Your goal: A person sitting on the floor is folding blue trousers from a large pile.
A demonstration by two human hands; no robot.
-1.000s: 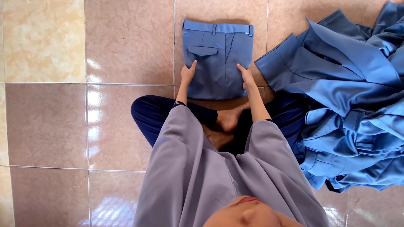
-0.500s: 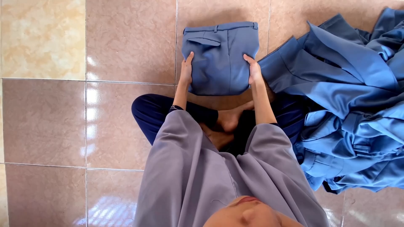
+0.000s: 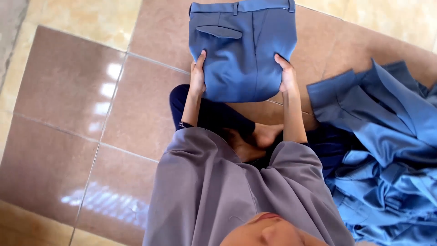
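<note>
Now both hands grip the folded blue trousers (image 3: 241,50) over the tiled floor (image 3: 91,100): the left hand (image 3: 198,75) clamps its left edge, the right hand (image 3: 287,75) its right edge, thumbs on top. Just right lies a heap of blue garments (image 3: 387,150).

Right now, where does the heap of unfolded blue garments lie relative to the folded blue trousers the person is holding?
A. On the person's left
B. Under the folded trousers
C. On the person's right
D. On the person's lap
C: the heap of blue garments spreads on the tiled floor beside the right hand, while both hands, including the left hand, grip the folded blue trousers.
</note>
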